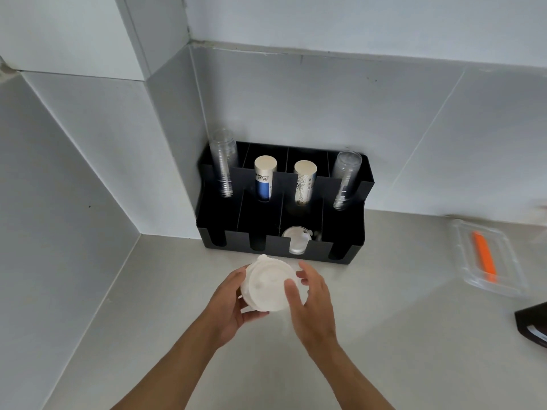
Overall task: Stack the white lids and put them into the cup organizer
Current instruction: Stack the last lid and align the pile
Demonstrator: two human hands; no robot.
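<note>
A stack of white lids (266, 287) is held above the counter, just in front of the black cup organizer (346, 241). My left hand (229, 306) cups the stack from the left and below. My right hand (310, 300) grips its right edge with thumb and fingers. Inside the organizer, the third front slot from the left holds a few white lids (297, 239). The other front slots look dark and I see nothing in them.
The organizer's back row holds two stacks of clear cups (224, 161) (344, 179) and two stacks of paper cups (264, 180) (305, 182). A clear plastic box (461, 267) with an orange item lies at the right. A dark object (532, 324) sits at the right edge. Walls close in at the left and back.
</note>
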